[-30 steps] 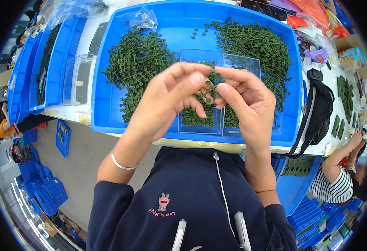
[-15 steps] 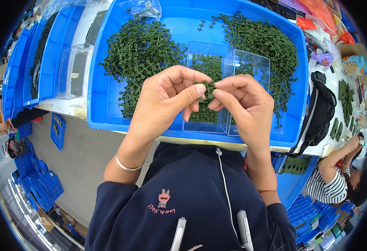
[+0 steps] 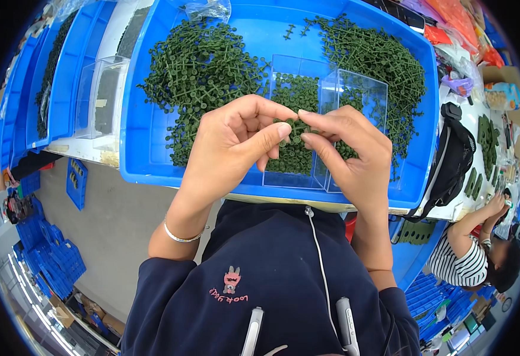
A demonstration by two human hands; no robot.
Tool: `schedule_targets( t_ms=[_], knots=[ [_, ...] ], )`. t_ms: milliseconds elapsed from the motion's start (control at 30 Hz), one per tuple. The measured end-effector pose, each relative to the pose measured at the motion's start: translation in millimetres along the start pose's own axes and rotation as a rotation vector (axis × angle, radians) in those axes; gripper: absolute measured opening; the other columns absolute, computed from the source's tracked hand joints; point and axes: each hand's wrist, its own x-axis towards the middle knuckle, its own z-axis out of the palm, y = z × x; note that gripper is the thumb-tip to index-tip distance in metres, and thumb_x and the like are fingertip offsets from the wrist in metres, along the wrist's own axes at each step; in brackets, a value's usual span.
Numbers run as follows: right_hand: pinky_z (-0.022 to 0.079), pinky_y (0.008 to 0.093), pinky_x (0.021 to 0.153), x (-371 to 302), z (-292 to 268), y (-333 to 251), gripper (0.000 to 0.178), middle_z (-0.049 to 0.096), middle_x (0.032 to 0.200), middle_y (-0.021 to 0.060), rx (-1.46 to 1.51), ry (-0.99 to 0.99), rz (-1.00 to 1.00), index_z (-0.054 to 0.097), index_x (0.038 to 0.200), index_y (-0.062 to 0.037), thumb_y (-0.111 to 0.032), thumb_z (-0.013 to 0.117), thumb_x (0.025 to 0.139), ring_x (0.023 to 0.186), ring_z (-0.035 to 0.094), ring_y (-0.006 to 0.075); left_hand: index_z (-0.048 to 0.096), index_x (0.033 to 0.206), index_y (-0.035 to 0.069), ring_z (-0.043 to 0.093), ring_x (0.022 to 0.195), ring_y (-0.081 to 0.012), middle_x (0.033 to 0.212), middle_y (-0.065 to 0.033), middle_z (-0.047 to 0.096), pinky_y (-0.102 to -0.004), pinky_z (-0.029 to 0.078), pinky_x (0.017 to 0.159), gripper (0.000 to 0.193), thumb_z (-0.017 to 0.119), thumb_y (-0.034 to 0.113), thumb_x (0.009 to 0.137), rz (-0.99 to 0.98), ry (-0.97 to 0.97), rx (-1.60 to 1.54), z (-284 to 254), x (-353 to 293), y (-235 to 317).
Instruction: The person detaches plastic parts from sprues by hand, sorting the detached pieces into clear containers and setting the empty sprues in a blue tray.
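In front of my chest, above a clear box, my left hand [image 3: 227,145] pinches a small dark green plastic part [image 3: 296,127] between thumb and forefinger. My right hand [image 3: 358,151] meets it from the other side, its forefinger tip against my left forefinger and its thumb a little lower. Fingertips and similar parts behind partly hide the held piece. The clear plastic box [image 3: 274,178] holds many round-ended green parts. To its right stands a second clear box [image 3: 378,89]. Both sit in a large blue tray [image 3: 251,29].
Green parts lie heaped at the tray's left [image 3: 197,71] and right [image 3: 372,56]. More blue trays [image 3: 82,71] and a clear container [image 3: 91,115] stand at left. A black bag [image 3: 452,154] lies right of the tray. At far right, a co-worker in a striped sleeve [image 3: 464,261] handles something.
My right forefinger has shifted left and up to touch my left forefinger, and the right hand has turned slightly. My left hand stays nearly in place. The whole view has shifted slightly.
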Motion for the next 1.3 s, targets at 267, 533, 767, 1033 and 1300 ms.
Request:
schedule_targets(
  t_ms=[267,533,767,1033,1300],
  knots=[
    [0.054,0.0234,0.067,-5,-6,-2,0.026,0.072,0.091,0.0053,0.464,-0.125,0.430,0.072,0.112,0.0004,0.001,0.077,0.087,0.078,0.066,0.0082,0.070,0.110,-0.003,0.063,0.069,-0.0073,0.086,-0.0044,0.065,-0.0191,0.048,0.053,0.015,0.070,0.001,0.096,0.056,-0.020,0.139,1,-10,2],
    [0.055,0.0241,0.072,1,-6,-5,0.024,0.072,0.095,0.0073,0.582,-0.169,0.428,0.068,0.112,0.0034,-0.001,0.075,0.089,0.082,0.067,0.0089,0.072,0.105,-0.003,0.063,0.071,-0.0082,0.089,-0.0058,0.063,-0.0211,0.049,0.057,0.014,0.070,-0.005,0.091,0.234,-0.013,0.278,1,-12,7],
    [0.053,0.0234,0.069,4,-4,-8,0.014,0.072,0.091,0.0058,0.537,-0.166,0.419,0.070,0.103,0.0023,-0.006,0.075,0.093,0.078,0.066,0.0084,0.073,0.105,-0.004,0.064,0.072,-0.0090,0.091,-0.0058,0.065,-0.0220,0.052,0.061,0.013,0.071,-0.004,0.091,0.199,0.012,0.260,-2,-12,8],
    [0.056,0.0282,0.071,6,15,-5,0.010,0.072,0.089,0.0079,0.302,0.060,0.348,0.072,0.102,-0.0001,-0.007,0.071,0.094,0.078,0.070,0.0154,0.071,0.111,-0.005,0.062,0.069,-0.0078,0.088,-0.0056,0.065,-0.0193,0.046,0.053,0.016,0.067,-0.004,0.095,0.197,0.085,0.194,-14,-12,2],
    [0.056,0.0347,0.083,5,-1,-13,0.036,0.067,0.110,0.0112,0.041,-0.038,-0.141,0.076,0.115,-0.0059,-0.001,0.081,0.079,0.099,0.068,0.0249,0.069,0.112,-0.006,0.065,0.066,-0.0097,0.086,-0.0081,0.070,-0.0212,0.050,0.050,0.017,0.068,0.003,0.097,0.002,-0.050,-0.102,-16,-4,2]
  ],
)
